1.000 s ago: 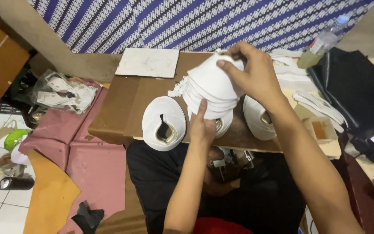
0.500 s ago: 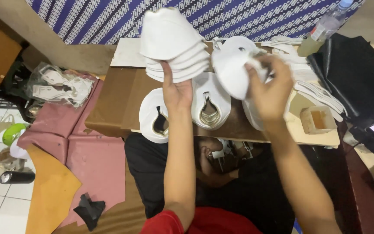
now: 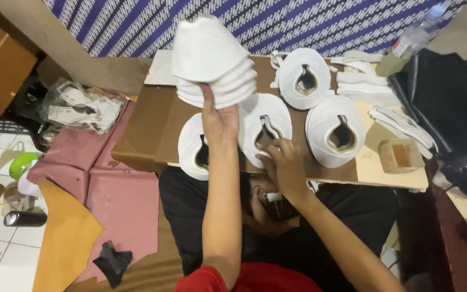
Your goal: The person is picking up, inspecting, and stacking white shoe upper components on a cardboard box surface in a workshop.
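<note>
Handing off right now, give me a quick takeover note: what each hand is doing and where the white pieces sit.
Left hand: raised, gripping a stack of white curved pieces from below.
Right hand: down on the middle white piece, fingers at its cutout, not gripping.
On the board: four white pieces laid open, one partly under the left hand, two more to the right and behind.
Done: four laid out. Left: the stack in hand.

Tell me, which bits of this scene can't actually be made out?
- Head view: the left hand and stack of white pieces cover part of the piece beneath.
- The exact number in that stack: edges too close.
- Bottle: cut off by the top edge.
</note>
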